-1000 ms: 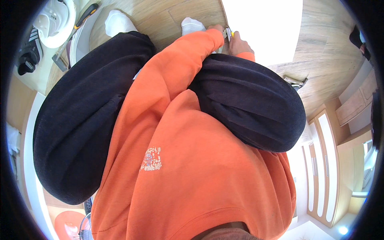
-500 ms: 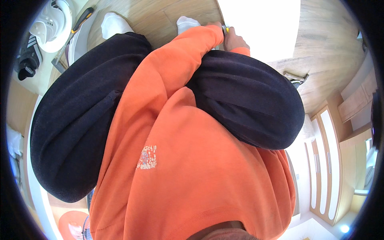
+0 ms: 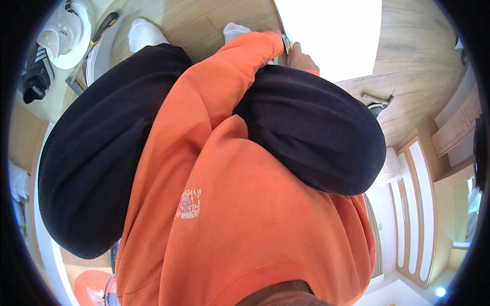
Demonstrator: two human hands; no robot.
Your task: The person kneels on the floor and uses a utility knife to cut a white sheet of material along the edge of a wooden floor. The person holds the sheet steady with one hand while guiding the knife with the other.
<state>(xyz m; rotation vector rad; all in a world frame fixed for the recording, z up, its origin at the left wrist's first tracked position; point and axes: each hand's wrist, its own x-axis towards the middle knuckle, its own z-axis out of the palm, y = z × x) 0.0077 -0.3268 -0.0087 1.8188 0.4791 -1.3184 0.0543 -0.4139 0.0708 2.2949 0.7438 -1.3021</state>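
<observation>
A large white panel [image 3: 329, 38] lies on the wooden floor, beyond my right knee. At its left edge my right hand [image 3: 301, 58] is closed around a small tool with a yellow part [image 3: 292, 46], mostly covered by the fingers. A grey metal piece [image 3: 285, 42] shows beside it, along the panel edge; I cannot tell whether it belongs to the same tool. My left arm, in an orange sleeve, crosses over to the same spot. Only a bit of my left hand [image 3: 276, 32] shows past the cuff, close to the panel edge, its fingers hidden.
A hammer [image 3: 104, 29] with a black and yellow handle leans at the left, near white caps [image 3: 64, 33] and a black shoe with white stripes [image 3: 37, 76]. A wooden-handled item [image 3: 376, 99] lies right of my knee. Cupboards [image 3: 416, 204] stand at the right.
Both hands have shifted slightly at the panel's edge, and more of the grey metal piece shows between them. The panel appears slightly lower and further left in view.
</observation>
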